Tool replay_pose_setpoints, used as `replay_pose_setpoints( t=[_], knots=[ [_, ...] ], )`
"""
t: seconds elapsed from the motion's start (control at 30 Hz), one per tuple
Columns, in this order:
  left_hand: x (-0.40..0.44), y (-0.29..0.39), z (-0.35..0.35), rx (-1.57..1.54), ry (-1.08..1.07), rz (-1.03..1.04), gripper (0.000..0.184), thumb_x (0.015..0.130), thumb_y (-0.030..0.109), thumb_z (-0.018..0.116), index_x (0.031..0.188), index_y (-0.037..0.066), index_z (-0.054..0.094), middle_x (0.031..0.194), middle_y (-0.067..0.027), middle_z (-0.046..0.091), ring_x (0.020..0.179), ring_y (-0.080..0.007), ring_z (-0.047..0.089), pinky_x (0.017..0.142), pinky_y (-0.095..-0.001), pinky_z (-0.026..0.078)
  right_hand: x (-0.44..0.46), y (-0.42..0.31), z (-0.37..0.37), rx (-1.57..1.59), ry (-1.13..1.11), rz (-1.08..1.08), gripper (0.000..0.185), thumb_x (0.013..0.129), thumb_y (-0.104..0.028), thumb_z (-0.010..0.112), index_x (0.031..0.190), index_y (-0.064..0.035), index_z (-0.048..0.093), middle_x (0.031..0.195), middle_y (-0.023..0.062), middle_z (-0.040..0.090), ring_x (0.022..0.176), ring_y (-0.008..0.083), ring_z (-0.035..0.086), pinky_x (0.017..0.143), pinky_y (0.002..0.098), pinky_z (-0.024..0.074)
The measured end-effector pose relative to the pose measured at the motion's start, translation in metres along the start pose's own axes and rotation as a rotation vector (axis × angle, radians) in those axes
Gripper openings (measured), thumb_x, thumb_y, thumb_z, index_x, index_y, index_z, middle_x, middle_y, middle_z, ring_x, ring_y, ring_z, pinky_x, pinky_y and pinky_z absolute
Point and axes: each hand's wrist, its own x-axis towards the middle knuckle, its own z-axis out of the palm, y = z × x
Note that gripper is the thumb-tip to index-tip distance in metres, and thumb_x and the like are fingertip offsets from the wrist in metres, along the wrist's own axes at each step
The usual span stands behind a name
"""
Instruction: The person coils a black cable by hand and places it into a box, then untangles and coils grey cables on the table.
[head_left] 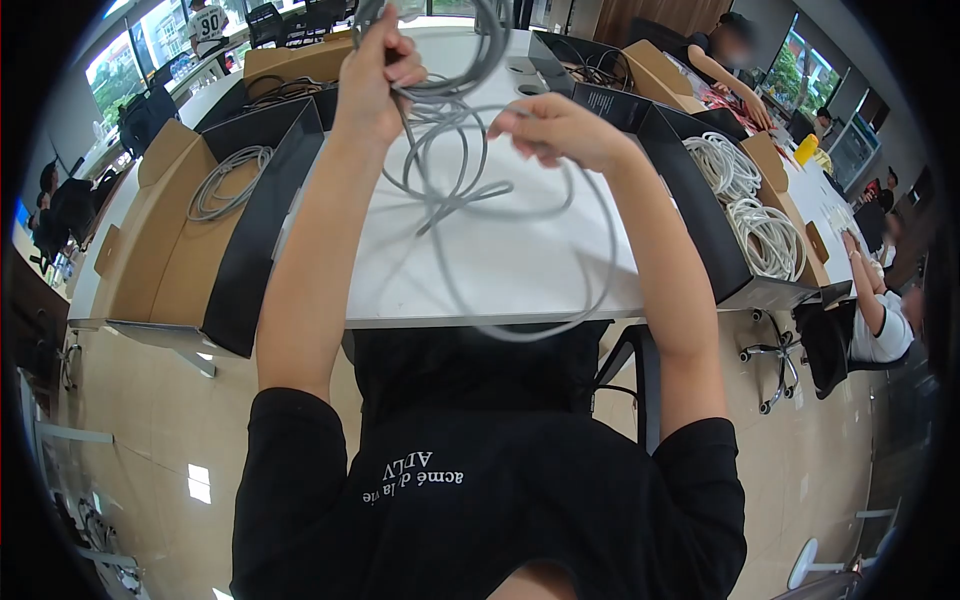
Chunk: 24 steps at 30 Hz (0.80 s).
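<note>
Far left, a background shirt (208,24) reads "90". An open carton (150,270), brown inside and black outside, holds a thin grey coil (228,184). The left hand (372,92) has its fingers curled closed around the bundled grey cable (490,60); smooth, loose loops hang over the white desk (400,280). The black T-shirt (480,520) reads "ADLV", "acmé de la vie", inverted. The right hand (565,132) has fingers bent, partly closed, beside a strand; grip cannot be confirmed. Right, a black box (690,200) holds white cable coils (765,238).
</note>
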Motion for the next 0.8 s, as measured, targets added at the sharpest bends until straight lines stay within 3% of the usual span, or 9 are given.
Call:
replay_pose_setpoints(
  t=[0.1, 0.23, 0.43, 0.53, 0.57, 0.63, 0.73, 0.77, 0.8],
  knots=[
    [0.006, 0.010, -0.011, -0.100, 0.026, -0.004, 0.032, 0.086, 0.021, 0.058, 0.060, 0.015, 0.040, 0.051, 0.0065, 0.033, 0.039, -0.0026, 0.028, 0.041, -0.0171, 0.025, -0.006, 0.007, -0.021, 0.172, 0.120, -0.006, 0.032, 0.089, -0.029, 0.053, 0.098, 0.0001, 0.059, 0.055, -0.0059, 0.041, 0.042, 0.0002, 0.026, 0.035, 0.0174, 0.0164],
    [0.001, 0.014, -0.003, -0.024, 0.154, 0.163, 0.031, 0.084, 0.018, 0.058, 0.060, 0.013, 0.040, 0.051, 0.0044, 0.035, 0.041, -0.0045, 0.029, 0.042, -0.0192, 0.025, -0.016, 0.022, -0.055, 0.262, 0.275, 0.061, 0.030, 0.089, -0.026, 0.053, 0.102, 0.0000, 0.059, 0.058, -0.0046, 0.045, 0.044, 0.0002, 0.029, 0.037, 0.0162, 0.0175],
    [0.005, 0.030, -0.022, 0.186, 0.405, 0.452, 0.026, 0.081, 0.018, 0.062, 0.062, 0.009, 0.047, 0.053, 0.0010, 0.042, 0.043, -0.0061, 0.035, 0.044, -0.0230, 0.028, -0.016, 0.086, -0.121, 1.123, 0.705, -0.076, 0.012, 0.090, -0.009, 0.048, 0.099, -0.0016, 0.048, 0.084, 0.0092, 0.054, 0.051, 0.0044, 0.041, 0.037, 0.0159, 0.0313],
    [0.007, 0.017, -0.019, 0.533, 0.525, 0.483, 0.024, 0.080, 0.020, 0.063, 0.065, 0.004, 0.054, 0.055, -0.0007, 0.048, 0.045, -0.0059, 0.042, 0.045, -0.0218, 0.033, -0.010, 0.084, -0.111, 1.161, 0.980, 0.002, 0.015, 0.087, -0.007, 0.052, 0.097, -0.0034, 0.041, 0.092, 0.0169, 0.054, 0.058, 0.0113, 0.049, 0.044, 0.0201, 0.0414],
    [0.007, 0.014, -0.018, 0.762, 0.553, 0.483, 0.027, 0.080, 0.023, 0.062, 0.066, 0.000, 0.060, 0.055, -0.0032, 0.054, 0.048, -0.0078, 0.050, 0.048, -0.0227, 0.037, -0.010, 0.083, -0.109, 1.047, 0.976, 0.038, 0.024, 0.083, -0.007, 0.056, 0.101, -0.0025, 0.041, 0.096, 0.0189, 0.052, 0.064, 0.0146, 0.051, 0.050, 0.0230, 0.0437],
    [0.002, 0.005, -0.013, 1.001, 0.461, 0.521, 0.028, 0.079, 0.024, 0.062, 0.064, 0.000, 0.061, 0.054, -0.0037, 0.056, 0.050, -0.0090, 0.052, 0.049, -0.0241, 0.039, -0.010, 0.081, -0.105, 0.819, 0.963, 0.109, 0.042, 0.076, -0.008, 0.064, 0.109, -0.0007, 0.040, 0.104, 0.0228, 0.050, 0.077, 0.0210, 0.054, 0.064, 0.0289, 0.0482],
    [-0.007, -0.006, -0.001, 1.263, 0.319, 0.526, 0.025, 0.076, 0.022, 0.060, 0.065, 0.000, 0.063, 0.054, -0.0085, 0.058, 0.050, -0.0156, 0.056, 0.052, -0.0290, 0.041, -0.010, 0.061, -0.083, 0.044, 1.159, 0.033, 0.069, 0.062, -0.005, 0.071, 0.122, 0.0010, 0.037, 0.115, 0.0227, 0.045, 0.098, 0.0273, 0.049, 0.087, 0.0347, 0.0411],
    [-0.012, -0.007, 0.005, 1.349, 0.255, 0.537, 0.023, 0.075, 0.022, 0.060, 0.066, 0.000, 0.063, 0.054, -0.0100, 0.058, 0.050, -0.0176, 0.055, 0.052, -0.0296, 0.041, -0.007, 0.061, -0.084, -0.024, 1.094, -0.066, 0.086, 0.057, -0.006, 0.068, 0.132, 0.0015, 0.028, 0.124, 0.0226, 0.038, 0.113, 0.0307, 0.040, 0.097, 0.0328, 0.0317],
    [-0.014, -0.008, 0.009, 1.433, 0.191, 0.549, 0.022, 0.075, 0.021, 0.060, 0.067, 0.000, 0.063, 0.054, -0.0116, 0.058, 0.050, -0.0197, 0.055, 0.052, -0.0302, 0.041, -0.006, 0.057, -0.083, -0.198, 1.074, -0.176, 0.085, 0.058, -0.007, 0.067, 0.133, 0.0011, 0.028, 0.125, 0.0218, 0.038, 0.114, 0.0301, 0.040, 0.096, 0.0331, 0.0319]
  ],
)
